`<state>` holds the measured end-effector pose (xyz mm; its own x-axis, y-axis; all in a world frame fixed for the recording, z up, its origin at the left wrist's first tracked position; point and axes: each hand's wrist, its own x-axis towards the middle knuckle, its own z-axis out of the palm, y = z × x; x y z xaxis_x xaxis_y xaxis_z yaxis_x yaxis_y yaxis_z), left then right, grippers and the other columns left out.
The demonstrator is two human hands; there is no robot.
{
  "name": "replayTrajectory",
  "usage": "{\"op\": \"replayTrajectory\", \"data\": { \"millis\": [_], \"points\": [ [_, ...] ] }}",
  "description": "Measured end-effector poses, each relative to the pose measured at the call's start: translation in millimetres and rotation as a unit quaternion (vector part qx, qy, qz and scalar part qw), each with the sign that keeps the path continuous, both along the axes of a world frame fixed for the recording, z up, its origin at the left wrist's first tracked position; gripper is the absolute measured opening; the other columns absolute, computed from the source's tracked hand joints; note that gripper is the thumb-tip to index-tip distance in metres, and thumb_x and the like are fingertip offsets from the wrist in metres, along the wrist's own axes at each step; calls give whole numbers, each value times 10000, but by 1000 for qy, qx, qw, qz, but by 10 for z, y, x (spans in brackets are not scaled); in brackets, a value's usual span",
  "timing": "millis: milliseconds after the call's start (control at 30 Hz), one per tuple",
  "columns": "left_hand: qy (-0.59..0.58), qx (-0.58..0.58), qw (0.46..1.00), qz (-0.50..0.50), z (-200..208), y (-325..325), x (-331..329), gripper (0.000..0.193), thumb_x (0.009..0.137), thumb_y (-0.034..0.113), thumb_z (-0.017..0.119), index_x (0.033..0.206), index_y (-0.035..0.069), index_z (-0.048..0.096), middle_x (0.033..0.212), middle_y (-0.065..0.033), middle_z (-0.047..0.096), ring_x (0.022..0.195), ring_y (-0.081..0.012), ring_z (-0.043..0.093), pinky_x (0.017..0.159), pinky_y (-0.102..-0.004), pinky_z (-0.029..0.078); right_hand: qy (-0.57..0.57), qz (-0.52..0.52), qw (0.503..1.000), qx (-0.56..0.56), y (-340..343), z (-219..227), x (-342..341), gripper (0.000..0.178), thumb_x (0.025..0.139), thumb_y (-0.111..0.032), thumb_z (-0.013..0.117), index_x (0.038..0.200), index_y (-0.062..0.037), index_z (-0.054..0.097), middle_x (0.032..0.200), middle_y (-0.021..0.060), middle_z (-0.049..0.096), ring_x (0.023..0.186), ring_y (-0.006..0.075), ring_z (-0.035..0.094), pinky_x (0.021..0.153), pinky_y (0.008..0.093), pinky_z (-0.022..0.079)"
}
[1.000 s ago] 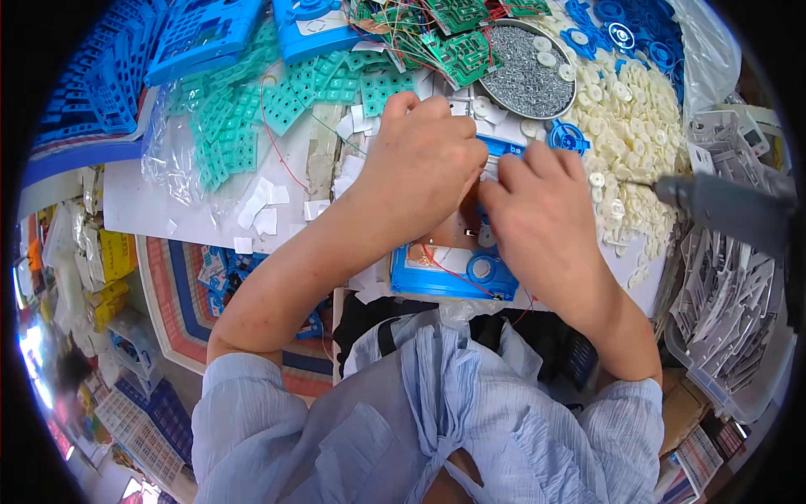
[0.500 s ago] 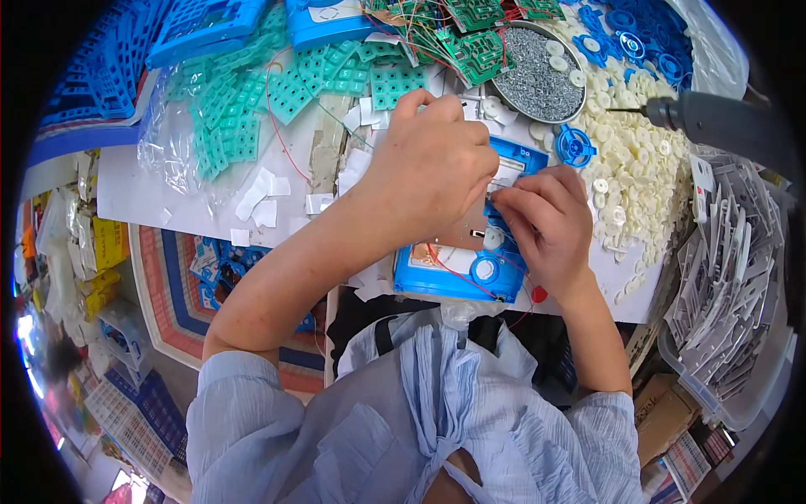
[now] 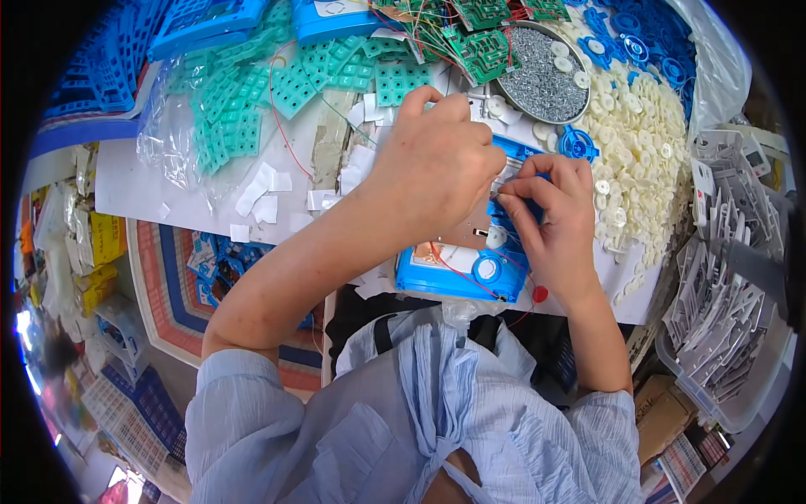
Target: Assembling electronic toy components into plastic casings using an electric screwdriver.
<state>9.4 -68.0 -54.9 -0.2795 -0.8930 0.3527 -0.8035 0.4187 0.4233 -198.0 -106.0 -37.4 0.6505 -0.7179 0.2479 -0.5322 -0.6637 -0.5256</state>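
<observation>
In front of me lies a blue plastic casing (image 3: 449, 281) with a round speaker-like part and red wires. Across it rests a brown circuit board (image 3: 467, 232) with a small switch. My left hand (image 3: 437, 164) is over the far part of the board and casing. Its fingers are curled in, and the tips and whatever they hold are hidden. On the casing's right side, my right hand (image 3: 554, 223) is closed in a pinch, thumb and forefinger together close to the left fingers. What sits between them is too small to name. A red disc (image 3: 539, 294) on a wire lies by the right wrist.
Green keypad sheets (image 3: 231, 126), green circuit boards with wires (image 3: 478, 55) and a round dish of screws (image 3: 546, 76) lie beyond my hands. A heap of cream plastic discs (image 3: 638, 160) spreads right, near a bin of grey-white parts (image 3: 722, 336). A dark hanging tool (image 3: 751, 265) is at far right.
The hanging power screwdriver at the right has swung down and away from the disc heap. My right fingers have shifted slightly; my left hand has hardly moved.
</observation>
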Motion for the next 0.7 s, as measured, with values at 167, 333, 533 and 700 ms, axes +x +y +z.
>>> {"op": "replayTrajectory", "data": {
  "millis": [167, 333, 533, 700],
  "points": [
    [50, -19, 998, 44, -55, 23, -38, 68, 845, 153, 739, 895, 112, 759, 872, -27, 706, 949, -248, 599, 995, -489, 375, 50, 27, 998, -27, 16, 73, -22, 160, 792, -113, 799, 944, -73, 772, 1058, 62, 664, 967, 293, 547, 845, 416, 451],
    [88, -32, 993, 75, -58, 24, -92, 60, 847, 130, 743, 906, 126, 757, 852, -15, 713, 907, -235, 616, 995, -476, 364, 113, 53, 989, -78, 225, 180, -103, 295, 800, -161, 776, 1079, -67, 782, 1151, 79, 663, 1006, 306, 558, 854, 436, 450],
    [56, -12, 998, 29, -7, 8, -54, 42, 836, 162, 749, 864, 140, 727, 827, 6, 668, 936, -225, 598, 988, -501, 349, 92, 56, 993, -57, 205, 156, -123, 316, 797, -157, 773, 1097, -57, 772, 1147, 88, 654, 1032, 317, 558, 873, 435, 466],
    [-6, -6, 999, -33, 111, -16, -29, 51, 803, 160, 740, 825, 135, 702, 862, -7, 625, 966, -229, 586, 1018, -526, 349, 81, 52, 994, -59, 219, 147, -132, 322, 797, -156, 773, 1100, -47, 765, 1170, 99, 647, 1057, 330, 560, 890, 441, 477]
  ]
}}
